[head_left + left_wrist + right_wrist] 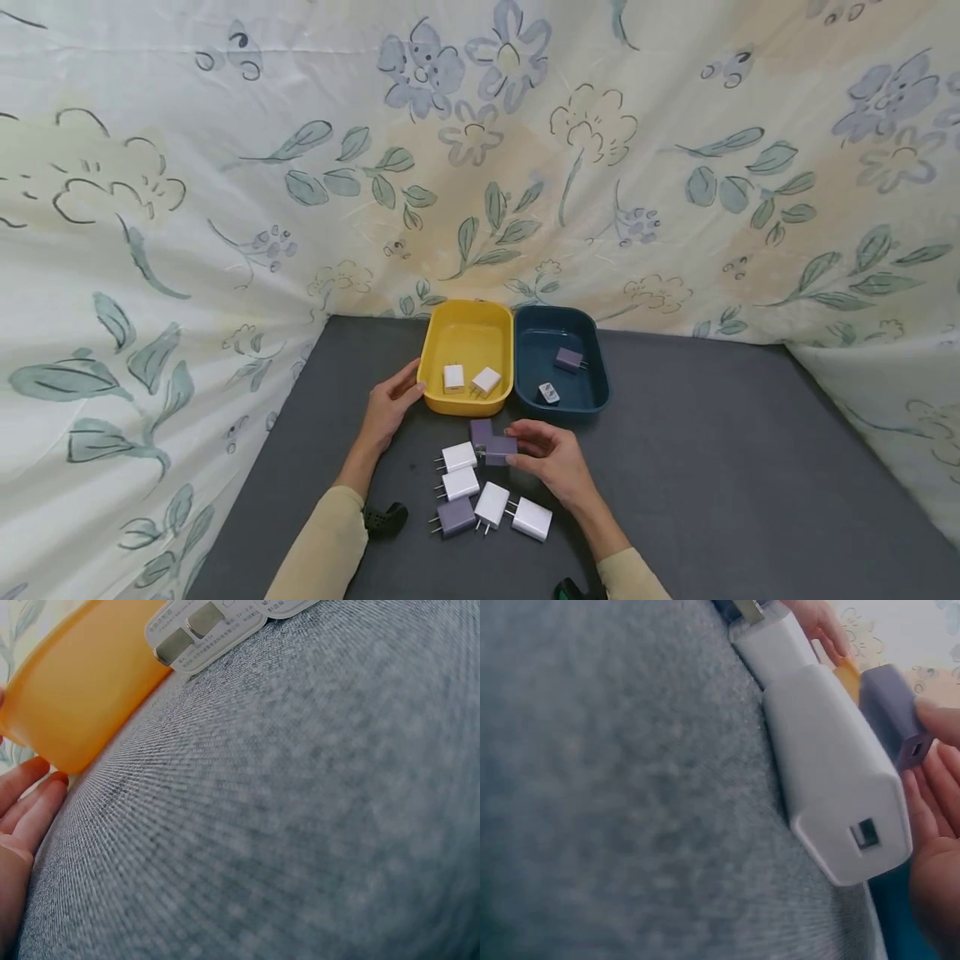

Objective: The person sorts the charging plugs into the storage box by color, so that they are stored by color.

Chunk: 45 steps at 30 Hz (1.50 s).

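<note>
My left hand touches the left side of the yellow tray near its front corner, its fingers loosely extended; in the left wrist view the fingers lie against the tray's edge. My right hand pinches a purple charger between thumb and fingers, just in front of the trays. The right wrist view has that purple charger under the thumb, beyond a white charger. Another purple charger sits just behind the pinched one.
White chargers and a purple charger lie on the dark table between the arms. Two white chargers are in the yellow tray. The blue tray beside it holds a purple charger and a small white piece.
</note>
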### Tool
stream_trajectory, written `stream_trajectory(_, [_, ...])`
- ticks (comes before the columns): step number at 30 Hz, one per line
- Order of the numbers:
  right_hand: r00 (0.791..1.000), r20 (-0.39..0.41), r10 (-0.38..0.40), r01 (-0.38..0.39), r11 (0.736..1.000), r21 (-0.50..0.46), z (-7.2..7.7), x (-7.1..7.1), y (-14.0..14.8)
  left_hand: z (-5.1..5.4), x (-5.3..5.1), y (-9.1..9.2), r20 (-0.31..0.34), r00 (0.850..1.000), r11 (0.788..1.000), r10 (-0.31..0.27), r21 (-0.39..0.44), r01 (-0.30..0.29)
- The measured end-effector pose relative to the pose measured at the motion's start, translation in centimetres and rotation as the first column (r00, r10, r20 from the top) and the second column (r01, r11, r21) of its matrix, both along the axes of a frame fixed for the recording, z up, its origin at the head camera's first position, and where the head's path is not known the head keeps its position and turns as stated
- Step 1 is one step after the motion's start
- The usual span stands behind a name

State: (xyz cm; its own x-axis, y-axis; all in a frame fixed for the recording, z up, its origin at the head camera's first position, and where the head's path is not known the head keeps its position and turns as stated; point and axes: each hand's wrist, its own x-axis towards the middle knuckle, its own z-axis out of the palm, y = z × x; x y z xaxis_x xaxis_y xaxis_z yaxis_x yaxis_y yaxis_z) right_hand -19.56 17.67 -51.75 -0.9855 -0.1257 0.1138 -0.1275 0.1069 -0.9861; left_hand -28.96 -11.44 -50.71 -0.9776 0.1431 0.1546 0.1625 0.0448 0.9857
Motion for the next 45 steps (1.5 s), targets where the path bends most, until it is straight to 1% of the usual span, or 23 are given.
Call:
stream_trajectory(6, [0.999, 0.021, -0.034, 0.034, 0.999, 0.000, 0.8, -0.4, -0.9, -0.4, -0.1, 0.0, -0.001, 1.000, 1.000, -0.006, -0.007, 0.006])
stream_trajectory(13, [0.995, 0.024, -0.095, 0.096, 0.995, -0.024, 1.9, -1.2, -2.2, -2.7, -1.6, -0.1, -0.007, 1.000, 0.999, 0.028, 0.026, -0.027])
stream_trajectory(15, [0.994, 0.019, -0.110, 0.111, 0.993, -0.036, 2.1, -1.4, -2.4, -3.0, -1.7, 0.0, -0.015, 0.999, 0.999, 0.038, 0.019, -0.038])
stream_trajectory(20, [0.991, 0.008, -0.136, 0.136, 0.989, -0.062, 2.8, -2.0, -2.8, -3.2, -1.6, 0.2, -0.032, 0.998, 0.998, 0.059, -0.013, -0.059])
stream_trajectory(24, [0.988, 0.000, -0.154, 0.154, 0.984, -0.088, 3.3, -2.2, -2.9, -3.2, -1.5, 0.1, -0.027, 0.998, 0.998, 0.064, -0.025, -0.065])
stream_trajectory(29, [0.982, 0.012, -0.186, 0.186, 0.975, -0.125, 4.0, -2.5, -3.0, -2.7, -1.5, -0.1, -0.001, 0.999, 0.999, 0.036, -0.011, -0.036])
stream_trajectory(30, [0.982, 0.013, -0.190, 0.190, 0.973, -0.132, 4.1, -2.6, -3.1, -2.4, -1.4, -0.2, 0.003, 1.000, 1.000, 0.029, -0.010, -0.029])
stream_trajectory(33, [0.980, 0.006, -0.199, 0.199, 0.971, -0.133, 4.3, -2.7, -3.0, -1.3, -0.8, -0.2, 0.006, 1.000, 1.000, 0.013, -0.021, -0.013])
stream_trajectory(35, [0.977, -0.004, -0.215, 0.213, 0.969, -0.126, 4.4, -2.9, -3.0, -0.5, -0.4, -0.1, 0.008, 1.000, 0.999, 0.011, -0.032, -0.011])
stream_trajectory(37, [0.971, -0.014, -0.237, 0.234, 0.964, -0.125, 4.4, -3.0, -2.9, 0.0, 0.0, 0.0, 0.002, 1.000, 0.999, 0.013, -0.045, -0.013])
stream_trajectory(41, [0.957, -0.021, -0.290, 0.285, 0.950, -0.129, 4.3, -3.1, -2.8, 0.1, 0.2, 0.1, 0.005, 1.000, 0.999, 0.018, -0.039, -0.018])
stream_trajectory(45, [0.939, -0.012, -0.345, 0.341, 0.932, -0.127, 4.3, -3.3, -2.4, -0.1, 0.0, 0.0, 0.017, 1.000, 1.000, 0.019, -0.025, -0.019])
